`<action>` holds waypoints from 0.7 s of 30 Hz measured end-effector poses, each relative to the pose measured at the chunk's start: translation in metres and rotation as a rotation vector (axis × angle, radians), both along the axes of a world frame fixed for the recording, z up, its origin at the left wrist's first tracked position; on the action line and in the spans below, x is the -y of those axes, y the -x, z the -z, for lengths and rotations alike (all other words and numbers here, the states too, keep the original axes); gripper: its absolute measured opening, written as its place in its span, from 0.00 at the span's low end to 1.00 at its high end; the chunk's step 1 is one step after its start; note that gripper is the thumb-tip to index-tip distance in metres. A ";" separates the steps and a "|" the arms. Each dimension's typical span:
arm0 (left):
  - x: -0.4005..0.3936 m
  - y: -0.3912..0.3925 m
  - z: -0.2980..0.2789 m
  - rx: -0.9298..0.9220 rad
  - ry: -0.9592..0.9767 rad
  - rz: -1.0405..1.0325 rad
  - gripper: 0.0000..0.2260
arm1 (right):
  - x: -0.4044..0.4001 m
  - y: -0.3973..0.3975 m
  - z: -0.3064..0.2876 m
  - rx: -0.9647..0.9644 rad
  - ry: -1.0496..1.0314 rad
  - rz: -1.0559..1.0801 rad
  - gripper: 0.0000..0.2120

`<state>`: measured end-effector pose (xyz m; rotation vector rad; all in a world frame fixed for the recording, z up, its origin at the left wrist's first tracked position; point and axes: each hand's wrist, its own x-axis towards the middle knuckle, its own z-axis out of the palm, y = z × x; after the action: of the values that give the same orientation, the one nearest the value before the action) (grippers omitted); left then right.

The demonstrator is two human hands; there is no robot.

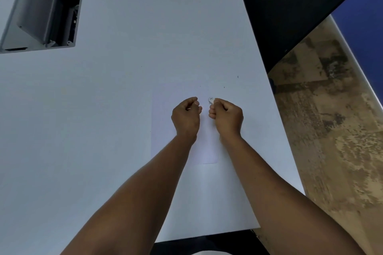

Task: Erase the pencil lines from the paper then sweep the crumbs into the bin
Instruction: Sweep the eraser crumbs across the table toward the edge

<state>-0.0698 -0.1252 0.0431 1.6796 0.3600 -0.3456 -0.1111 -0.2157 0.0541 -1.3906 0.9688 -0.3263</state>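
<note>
Mid-erasing, by the look: small pale eraser (211, 100) pinched in right hand (227, 117), curled left hand (186, 117) apparently empty, over white paper sheet (163, 114) near white tabletop's (103, 109) right edge; dark crumbs (238, 77) unswept, no bin seen.

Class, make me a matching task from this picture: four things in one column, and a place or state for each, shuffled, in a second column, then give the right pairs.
Things
1. paper
2. eraser
3. cable box
4. right hand

Places or states
A. set into the table's far left, lid up
B. pinched at the fingertips
C. lying flat under both hands
D. curled, holding something small and white

Pairs: 1-C, 2-B, 3-A, 4-D
</note>
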 end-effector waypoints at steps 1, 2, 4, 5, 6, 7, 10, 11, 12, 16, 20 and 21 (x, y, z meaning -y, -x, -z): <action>0.001 0.000 0.000 0.004 0.017 0.032 0.08 | 0.002 -0.002 0.001 -0.004 -0.024 0.001 0.10; 0.002 0.000 0.001 0.003 0.033 0.066 0.09 | 0.003 -0.003 0.002 -0.009 -0.040 0.001 0.09; 0.004 -0.001 0.003 0.001 0.039 0.139 0.11 | 0.004 -0.006 0.005 -0.004 -0.082 0.007 0.08; 0.005 -0.001 0.004 0.003 0.027 0.171 0.10 | 0.004 -0.008 0.007 0.000 -0.103 0.006 0.08; 0.006 -0.001 0.006 0.005 0.019 0.186 0.09 | 0.004 -0.010 0.007 0.005 -0.124 0.000 0.08; 0.008 0.000 0.006 0.002 0.015 0.188 0.08 | 0.004 -0.012 0.009 0.009 -0.145 -0.005 0.08; 0.010 -0.001 0.007 -0.010 -0.020 0.195 0.08 | 0.006 -0.015 0.014 0.005 -0.206 -0.011 0.07; 0.009 -0.002 0.008 -0.017 -0.030 0.208 0.08 | 0.007 -0.016 0.016 -0.002 -0.218 -0.017 0.06; 0.009 -0.003 0.009 -0.025 -0.034 0.216 0.08 | 0.008 -0.017 0.018 -0.009 -0.226 -0.027 0.06; 0.005 -0.008 0.015 0.015 -0.131 0.217 0.07 | 0.015 -0.020 0.026 -0.043 -0.148 -0.047 0.05; -0.006 -0.012 0.022 0.154 -0.288 0.322 0.01 | 0.023 -0.031 0.032 -0.100 -0.042 -0.055 0.04; -0.009 -0.013 0.024 0.181 -0.326 0.359 0.03 | 0.025 -0.036 0.034 -0.117 -0.008 -0.082 0.04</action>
<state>-0.0566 -0.1164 0.0193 2.0832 -0.0268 -0.4103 -0.0755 -0.2410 0.0203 -1.4501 1.0044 -0.1810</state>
